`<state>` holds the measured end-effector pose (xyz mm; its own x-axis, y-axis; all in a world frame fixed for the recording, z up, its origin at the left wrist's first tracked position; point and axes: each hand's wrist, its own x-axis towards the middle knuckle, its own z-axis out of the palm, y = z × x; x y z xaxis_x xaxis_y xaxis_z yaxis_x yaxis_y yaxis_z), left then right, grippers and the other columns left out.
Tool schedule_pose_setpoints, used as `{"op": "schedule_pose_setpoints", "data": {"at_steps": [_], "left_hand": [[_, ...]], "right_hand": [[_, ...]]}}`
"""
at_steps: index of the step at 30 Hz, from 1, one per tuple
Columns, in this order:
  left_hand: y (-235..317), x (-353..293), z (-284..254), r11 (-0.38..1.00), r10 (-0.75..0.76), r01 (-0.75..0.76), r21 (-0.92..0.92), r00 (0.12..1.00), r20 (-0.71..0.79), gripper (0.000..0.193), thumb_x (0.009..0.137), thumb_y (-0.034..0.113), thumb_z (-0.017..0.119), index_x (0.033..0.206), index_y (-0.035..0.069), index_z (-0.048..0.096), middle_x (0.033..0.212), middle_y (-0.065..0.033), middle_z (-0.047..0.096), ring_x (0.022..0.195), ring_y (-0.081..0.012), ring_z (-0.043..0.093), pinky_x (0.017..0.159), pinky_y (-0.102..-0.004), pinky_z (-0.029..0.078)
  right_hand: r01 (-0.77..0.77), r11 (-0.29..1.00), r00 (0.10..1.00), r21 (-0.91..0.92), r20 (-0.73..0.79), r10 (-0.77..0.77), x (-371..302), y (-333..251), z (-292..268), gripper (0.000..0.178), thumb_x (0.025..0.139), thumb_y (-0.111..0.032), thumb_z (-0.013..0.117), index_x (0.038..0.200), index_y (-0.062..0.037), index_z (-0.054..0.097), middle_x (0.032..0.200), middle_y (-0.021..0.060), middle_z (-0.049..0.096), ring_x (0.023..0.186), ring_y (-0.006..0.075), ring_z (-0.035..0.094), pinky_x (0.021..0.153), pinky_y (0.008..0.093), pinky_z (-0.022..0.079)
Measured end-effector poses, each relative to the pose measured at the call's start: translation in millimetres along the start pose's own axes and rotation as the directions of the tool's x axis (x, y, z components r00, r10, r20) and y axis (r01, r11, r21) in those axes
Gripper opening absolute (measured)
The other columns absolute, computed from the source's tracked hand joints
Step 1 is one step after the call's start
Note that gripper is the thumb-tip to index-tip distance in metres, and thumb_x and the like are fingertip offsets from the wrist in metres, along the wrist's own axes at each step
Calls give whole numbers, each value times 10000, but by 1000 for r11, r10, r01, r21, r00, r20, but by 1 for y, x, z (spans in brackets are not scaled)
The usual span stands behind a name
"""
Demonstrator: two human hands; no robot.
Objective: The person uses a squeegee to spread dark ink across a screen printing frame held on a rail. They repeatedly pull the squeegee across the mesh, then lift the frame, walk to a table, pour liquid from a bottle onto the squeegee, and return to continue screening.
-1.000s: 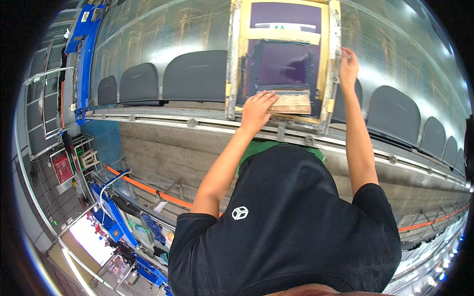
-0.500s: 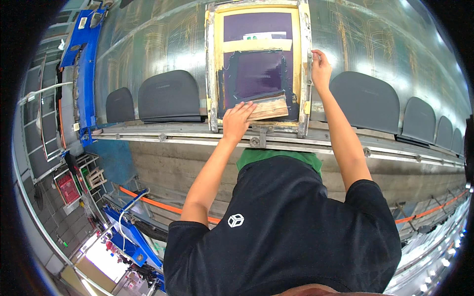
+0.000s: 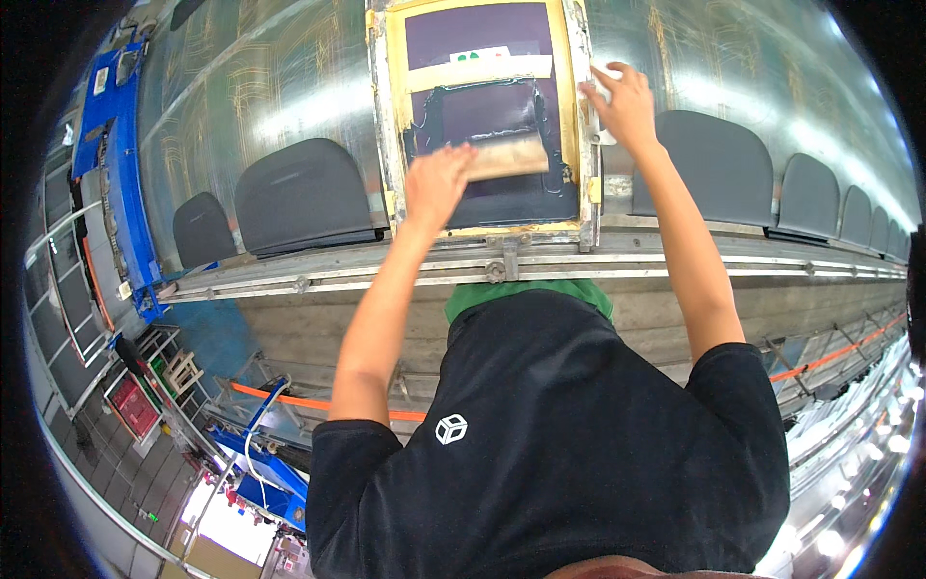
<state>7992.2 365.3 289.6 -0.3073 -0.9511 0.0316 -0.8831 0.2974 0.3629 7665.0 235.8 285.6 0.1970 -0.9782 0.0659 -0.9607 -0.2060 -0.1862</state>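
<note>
While I watch from afar through the head view, left hand (image 3: pixel 439 183): fingers closed over the left end of a flat, pale-brown wooden block (image 3: pixel 513 159); the hand is blurred and its thumb hidden, so I cannot tell how firmly it presses.
Wooden block: inside a worn, whitish rectangular frame (image 3: pixel 383 125), over the lower half of its dark purple screen (image 3: pixel 477 39), lying crosswise with its right end near the frame's right side.
Right hand (image 3: pixel 627 101): fingers bent and spread apart, thumb and forefinger beside the frame's right side; I cannot tell whether the tips touch it.
Screen: bordered in yellow and crossed above the block by a pale yellow strip (image 3: pixel 482 72); glossy dark paste (image 3: pixel 502 201) coats the part below the block.
Tabletop: a long, shiny grey-green surface (image 3: pixel 289 77) under the frame; I see flat, dark grey, round-topped pieces (image 3: pixel 309 193) lined up to the frame's left and right.
Near edge: a silvery metal rail (image 3: pixel 579 273) running between the frame and the person's black short-sleeved shirt (image 3: pixel 559 415), with green cloth (image 3: pixel 526 292) showing just above the shirt's hem.
Far left: I make out a blue metal structure (image 3: pixel 111 135) and, lower, a red crate (image 3: pixel 135 405).
</note>
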Motion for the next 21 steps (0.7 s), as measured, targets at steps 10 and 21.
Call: {"op": "schedule_pose_setpoints", "data": {"at_steps": [10, 21], "left_hand": [[-12, 52, -9, 994, -71, 76, -73, 996, 57, 356, 810, 111, 695, 1148, 209, 750, 1161, -8, 731, 1036, -240, 703, 853, -405, 567], [-25, 61, -13, 997, -43, 43, -60, 999, 1, 415, 793, 85, 719, 1189, 208, 730, 1204, -20, 717, 1066, -243, 695, 868, -378, 563]], "right_hand": [[202, 902, 938, 381, 190, -290, -37, -87, 11, 488, 743, -39, 738, 1226, -34, 667, 1192, 158, 651, 1137, 349, 603, 988, 432, 501], [157, 910, 959, 383, 162, -233, -25, -93, 0, 486, 744, -50, 751, 1223, -31, 670, 1265, 151, 625, 1186, 341, 577, 1046, 419, 466]]}}
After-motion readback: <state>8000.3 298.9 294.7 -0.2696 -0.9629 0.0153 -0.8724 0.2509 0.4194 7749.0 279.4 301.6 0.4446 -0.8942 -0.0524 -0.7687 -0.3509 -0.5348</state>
